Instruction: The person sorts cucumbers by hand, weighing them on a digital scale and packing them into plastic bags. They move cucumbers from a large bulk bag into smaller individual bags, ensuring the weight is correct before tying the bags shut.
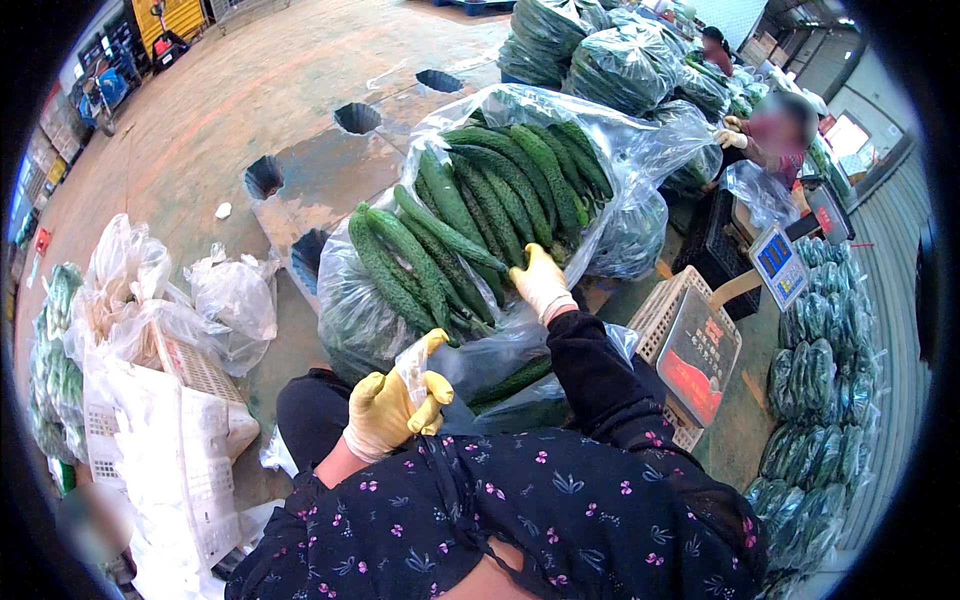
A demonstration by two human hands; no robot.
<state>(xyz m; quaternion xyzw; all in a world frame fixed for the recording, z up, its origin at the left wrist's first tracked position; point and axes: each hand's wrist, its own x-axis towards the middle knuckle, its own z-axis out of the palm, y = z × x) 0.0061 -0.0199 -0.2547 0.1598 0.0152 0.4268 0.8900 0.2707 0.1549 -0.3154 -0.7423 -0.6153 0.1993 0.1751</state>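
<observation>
A big clear plastic bag (615,165) lies open in front of me, full of long dark green cucumbers (490,190). My right hand (543,283), in a yellow and white glove, reaches into the bag. Its fingers are bent around the near end of a cucumber (450,240) lying across the others. My left hand (398,405), gloved the same way, is at the bag's near edge, palm turned up. Its fingers are apart and loosely bent, and a whitish, see-through strip (411,371) lies against the forefinger. More cucumbers (512,382) show through plastic close to my lap.
To the right, a scale (700,350) with a display (778,262) rests on a crate (672,308). Bagged cucumbers (805,375) line the right wall. White crates (195,385) with plastic bags stand left. A gloved co-worker (775,150) is at back right. Holes (357,118) mark the pallet-like surface beyond.
</observation>
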